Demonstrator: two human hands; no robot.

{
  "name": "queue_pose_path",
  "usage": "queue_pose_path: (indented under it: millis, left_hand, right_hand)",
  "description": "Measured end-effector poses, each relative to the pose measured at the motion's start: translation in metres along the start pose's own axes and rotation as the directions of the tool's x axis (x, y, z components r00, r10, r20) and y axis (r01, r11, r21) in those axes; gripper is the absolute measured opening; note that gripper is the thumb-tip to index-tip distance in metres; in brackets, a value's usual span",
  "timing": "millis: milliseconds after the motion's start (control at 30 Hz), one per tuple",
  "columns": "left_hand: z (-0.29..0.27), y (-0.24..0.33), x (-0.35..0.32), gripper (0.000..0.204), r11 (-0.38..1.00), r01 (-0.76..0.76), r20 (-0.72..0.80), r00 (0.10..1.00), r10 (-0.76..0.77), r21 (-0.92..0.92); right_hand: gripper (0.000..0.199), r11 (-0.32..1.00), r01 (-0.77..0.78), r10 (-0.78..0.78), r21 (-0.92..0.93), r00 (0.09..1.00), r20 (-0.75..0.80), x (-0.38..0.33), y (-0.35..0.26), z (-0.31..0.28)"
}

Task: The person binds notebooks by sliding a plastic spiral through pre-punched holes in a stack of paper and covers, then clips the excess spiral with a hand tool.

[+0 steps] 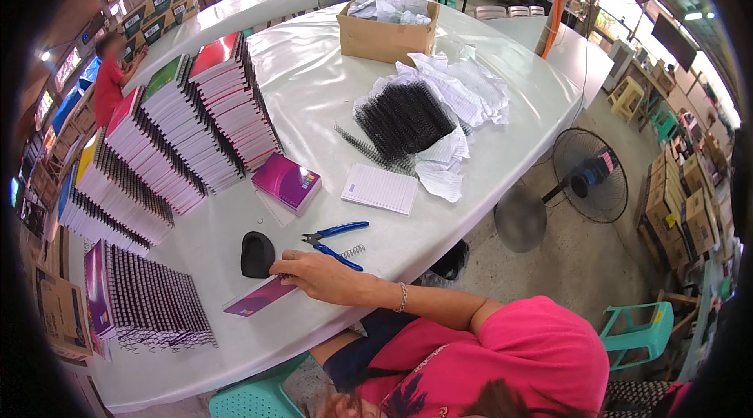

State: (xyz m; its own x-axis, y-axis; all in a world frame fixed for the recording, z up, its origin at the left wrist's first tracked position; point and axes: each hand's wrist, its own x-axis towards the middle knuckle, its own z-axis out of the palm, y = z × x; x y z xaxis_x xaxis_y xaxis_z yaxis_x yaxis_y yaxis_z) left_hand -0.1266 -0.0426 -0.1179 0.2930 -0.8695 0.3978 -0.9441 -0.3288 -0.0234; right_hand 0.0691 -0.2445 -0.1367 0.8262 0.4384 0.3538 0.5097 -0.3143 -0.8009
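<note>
A purple-covered notebook [259, 299] was seen near the close edge of the table [314, 155], its right end covered by the right hand [307, 273]. The fingers were bunched narrowly; whether it was gripped could not be told. Its binding seemed to be being handled; steady support appeared called for next. Just beyond, blue-handled cutters [317, 239] were laid by a short coil [354, 251].

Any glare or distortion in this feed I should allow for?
Head view: glossy glare streaks the white table left of the cardboard box; fisheye curvature bows the table's edges, with black corners; blue pliers and the right hand look fairly sharp.
</note>
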Motion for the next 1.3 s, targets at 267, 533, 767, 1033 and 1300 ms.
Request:
queue_pose_path:
  millis: [267,533,767,1033,1300]
  left_hand:
    - [0.037,-0.05,0.072,0.034,0.956,0.272,-0.628,0.765,-0.145,0.111]
    - [0.047,-0.105,0.095,0.041,0.476,0.878,-0.452,0.406,-0.794,-0.05]
    - [0.073,-0.12,0.085,0.04,0.439,0.889,-0.264,0.458,-0.849,0.133]
    - [0.075,-0.121,0.088,0.031,0.365,0.924,-0.317,0.382,-0.868,0.114]
    - [0.071,-0.12,0.09,0.04,0.358,0.933,-0.301,0.349,-0.888,0.026]
  right_hand:
    - [0.02,0.998,0.027,-0.028,-0.051,1.0,-0.01,-0.001,0.003,0.0]
    - [0.022,0.998,0.038,-0.04,-0.052,0.999,-0.024,0.0,0.007,0.004]
    - [0.027,0.998,0.05,-0.05,-0.038,0.999,-0.016,0.0,0.007,0.002]
    - [0.026,0.999,0.031,-0.031,-0.04,1.0,0.006,-0.001,0.007,0.001]
    - [0.032,0.996,-0.003,-0.002,-0.088,0.999,-0.052,-0.004,0.006,-0.008]
